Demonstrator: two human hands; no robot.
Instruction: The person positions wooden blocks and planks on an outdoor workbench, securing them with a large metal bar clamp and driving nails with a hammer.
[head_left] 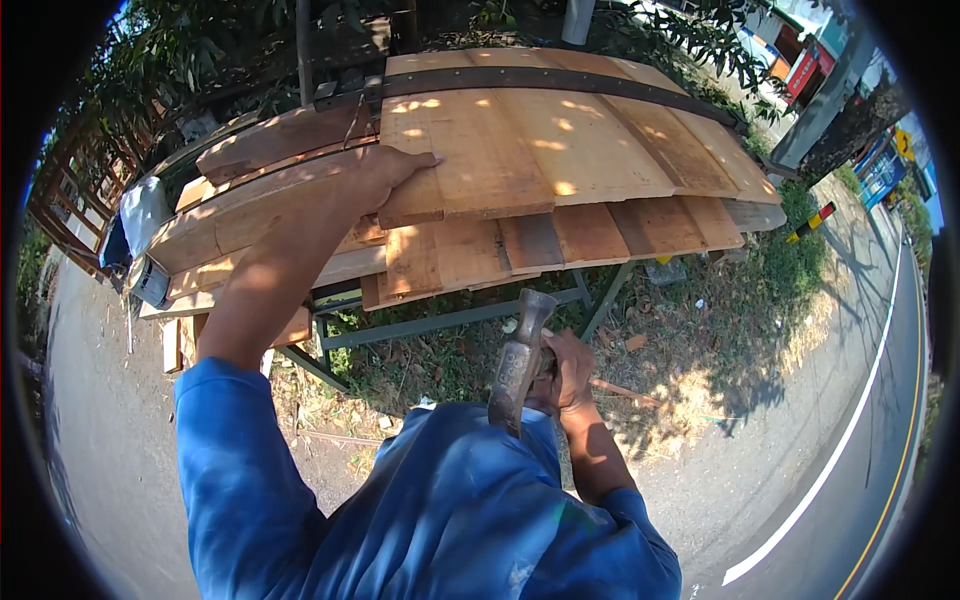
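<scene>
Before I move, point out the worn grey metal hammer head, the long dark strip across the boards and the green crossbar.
Worn grey metal hammer head (517, 368): head view, middle of its side.
Long dark strip (560, 79): head view, near mid-length.
Green crossbar (420, 326): head view, left half.

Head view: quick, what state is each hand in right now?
Left hand: at the left edge of the boards, thumb on top; fingers hidden, so its grip can't be told.
Right hand: closed, holding a hammer.
</scene>
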